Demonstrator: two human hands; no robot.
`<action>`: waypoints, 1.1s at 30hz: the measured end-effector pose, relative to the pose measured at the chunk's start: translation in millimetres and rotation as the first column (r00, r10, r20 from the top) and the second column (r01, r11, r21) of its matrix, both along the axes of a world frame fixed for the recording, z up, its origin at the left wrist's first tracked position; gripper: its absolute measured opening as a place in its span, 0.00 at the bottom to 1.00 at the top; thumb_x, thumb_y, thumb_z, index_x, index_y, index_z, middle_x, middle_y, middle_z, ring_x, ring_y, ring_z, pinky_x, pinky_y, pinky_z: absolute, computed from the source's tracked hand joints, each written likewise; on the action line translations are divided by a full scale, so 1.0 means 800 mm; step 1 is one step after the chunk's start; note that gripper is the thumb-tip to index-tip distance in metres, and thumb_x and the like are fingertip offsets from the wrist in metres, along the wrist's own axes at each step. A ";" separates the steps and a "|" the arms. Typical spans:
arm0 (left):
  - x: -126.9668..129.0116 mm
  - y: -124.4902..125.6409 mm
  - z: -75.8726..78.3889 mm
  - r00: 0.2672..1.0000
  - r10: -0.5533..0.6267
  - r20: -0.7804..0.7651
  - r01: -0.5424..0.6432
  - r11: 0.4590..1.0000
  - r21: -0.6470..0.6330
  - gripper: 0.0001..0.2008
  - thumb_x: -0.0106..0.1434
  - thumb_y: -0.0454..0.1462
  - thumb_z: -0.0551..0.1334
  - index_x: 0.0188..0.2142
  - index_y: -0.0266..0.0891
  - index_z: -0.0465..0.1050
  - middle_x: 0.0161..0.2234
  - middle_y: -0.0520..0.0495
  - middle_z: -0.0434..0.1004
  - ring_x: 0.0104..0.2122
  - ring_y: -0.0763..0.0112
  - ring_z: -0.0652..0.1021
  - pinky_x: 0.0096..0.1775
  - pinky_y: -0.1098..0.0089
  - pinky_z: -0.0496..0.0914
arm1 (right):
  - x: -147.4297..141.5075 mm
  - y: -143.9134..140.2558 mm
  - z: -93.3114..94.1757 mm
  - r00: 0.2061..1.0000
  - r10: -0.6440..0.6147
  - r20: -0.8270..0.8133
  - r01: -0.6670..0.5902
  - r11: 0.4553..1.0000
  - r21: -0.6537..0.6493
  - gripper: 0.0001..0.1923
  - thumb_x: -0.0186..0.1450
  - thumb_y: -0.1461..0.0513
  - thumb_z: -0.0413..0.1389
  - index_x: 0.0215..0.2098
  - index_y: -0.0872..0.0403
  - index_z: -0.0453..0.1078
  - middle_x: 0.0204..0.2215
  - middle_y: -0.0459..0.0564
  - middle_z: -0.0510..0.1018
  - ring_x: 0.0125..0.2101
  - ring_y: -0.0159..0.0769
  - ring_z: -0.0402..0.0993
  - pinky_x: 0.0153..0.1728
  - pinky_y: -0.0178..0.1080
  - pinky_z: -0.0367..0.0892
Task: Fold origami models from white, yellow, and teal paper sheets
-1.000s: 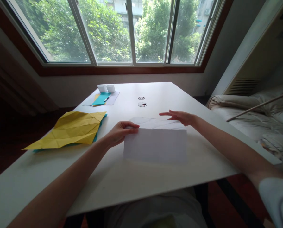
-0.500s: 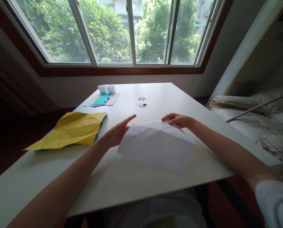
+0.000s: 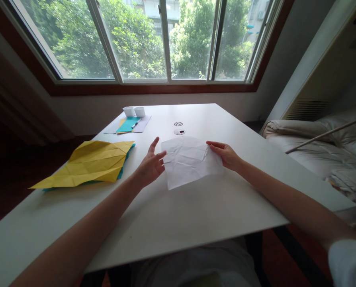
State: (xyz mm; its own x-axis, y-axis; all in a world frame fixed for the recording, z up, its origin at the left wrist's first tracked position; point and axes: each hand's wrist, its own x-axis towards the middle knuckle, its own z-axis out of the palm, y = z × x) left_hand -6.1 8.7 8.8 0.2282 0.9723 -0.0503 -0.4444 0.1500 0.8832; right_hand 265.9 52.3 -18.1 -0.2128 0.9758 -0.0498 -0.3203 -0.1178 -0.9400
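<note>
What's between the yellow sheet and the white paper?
The head view shows the left hand, at the white paper, and a teal sheet peeking from under the yellow sheet.

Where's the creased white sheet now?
In the head view, the creased white sheet is near the centre, between the left hand and the right hand, which grips its edge.

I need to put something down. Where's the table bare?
Bare between the white paper and the near edge of the table; also right of the round items, beyond the right hand. Crowded: left side, yellow sheet; far-left corner, white containers, teal sheet, pen.
</note>
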 end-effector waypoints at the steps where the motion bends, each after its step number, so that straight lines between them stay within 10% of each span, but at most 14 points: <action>1: 0.002 -0.001 -0.002 0.998 -0.014 -0.062 0.015 1.000 0.014 0.39 0.47 0.34 0.69 0.56 0.55 0.57 0.33 0.53 0.76 0.29 0.73 0.77 0.31 0.73 0.71 | -0.004 -0.003 -0.001 1.000 0.001 0.012 -0.001 0.999 0.032 0.17 0.49 0.59 0.65 0.38 0.49 0.74 0.29 0.44 0.79 0.25 0.29 0.72 0.28 0.32 0.69; 5: 0.005 -0.002 -0.009 0.979 -0.012 -0.202 0.018 0.999 0.029 0.24 0.42 0.33 0.71 0.41 0.40 0.73 0.35 0.48 0.77 0.28 0.72 0.76 0.30 0.72 0.72 | -0.013 -0.014 -0.004 0.994 -0.019 0.105 0.001 0.984 0.176 0.23 0.50 0.56 0.64 0.45 0.48 0.72 0.32 0.45 0.79 0.28 0.31 0.72 0.31 0.35 0.70; 13: 0.003 0.002 -0.010 0.964 0.153 -0.216 -0.123 0.982 0.147 0.21 0.41 0.34 0.72 0.38 0.39 0.76 0.33 0.49 0.78 0.30 0.72 0.75 0.33 0.72 0.70 | -0.016 -0.024 0.000 0.928 -0.173 0.331 0.035 0.922 0.386 0.22 0.49 0.55 0.64 0.42 0.52 0.73 0.37 0.49 0.77 0.33 0.35 0.72 0.33 0.38 0.69; 33: 0.008 -0.003 -0.003 0.978 0.169 -0.123 -0.158 0.983 0.092 0.22 0.41 0.33 0.72 0.39 0.39 0.77 0.32 0.49 0.78 0.29 0.74 0.75 0.33 0.74 0.70 | -0.028 -0.036 0.009 0.969 -0.153 0.195 0.077 0.934 0.348 0.20 0.50 0.56 0.63 0.41 0.50 0.73 0.27 0.44 0.76 0.27 0.31 0.70 0.29 0.36 0.68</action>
